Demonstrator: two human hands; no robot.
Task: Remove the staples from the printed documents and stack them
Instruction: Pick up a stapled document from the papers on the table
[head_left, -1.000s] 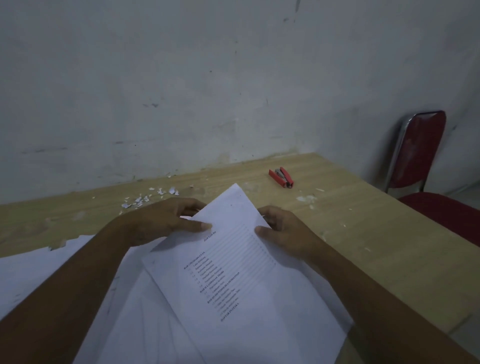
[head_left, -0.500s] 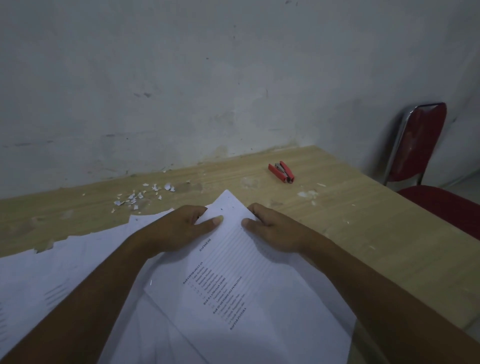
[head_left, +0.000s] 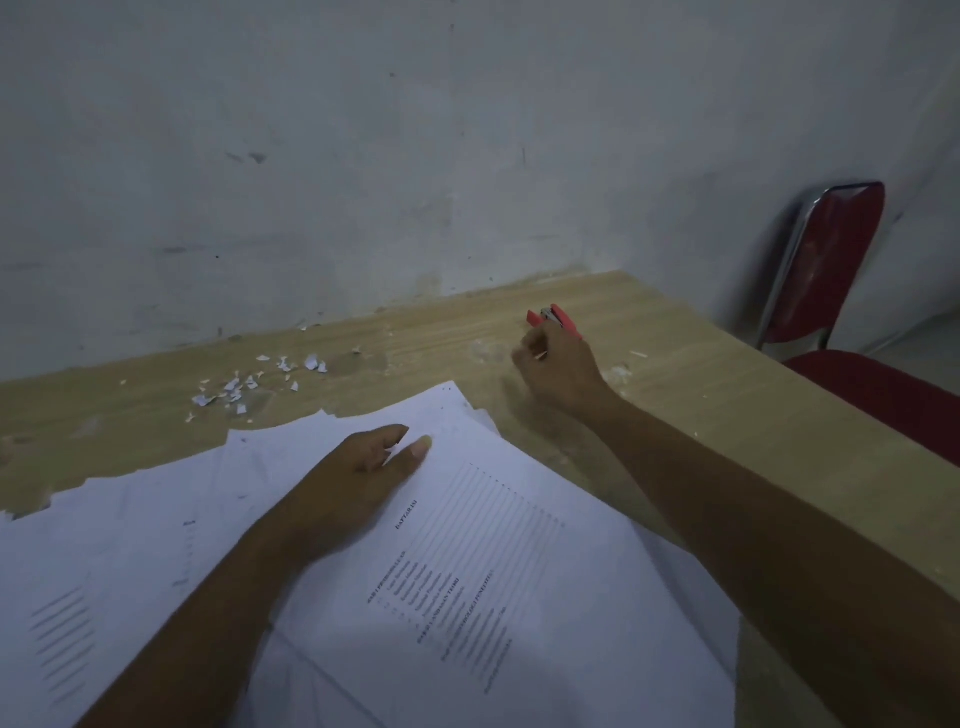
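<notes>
Red stapler (head_left: 554, 317) at the tabletop's (head_left: 685, 415) far edge: tool-fetch step, right hand (head_left: 558, 370) at it, grip closure indeterminate; left hand (head_left: 356, 483), grip flat, pins the printed document (head_left: 498, 545) at the near edge; next, grasp securely.

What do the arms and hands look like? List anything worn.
The left arm and right arm are bare to the frame's edge; no sleeves show. The left hand and right hand wear no gloves, and no watch, bracelet or ring is visible. The right hand's fingers are mostly hidden, and the light is dim.
</notes>
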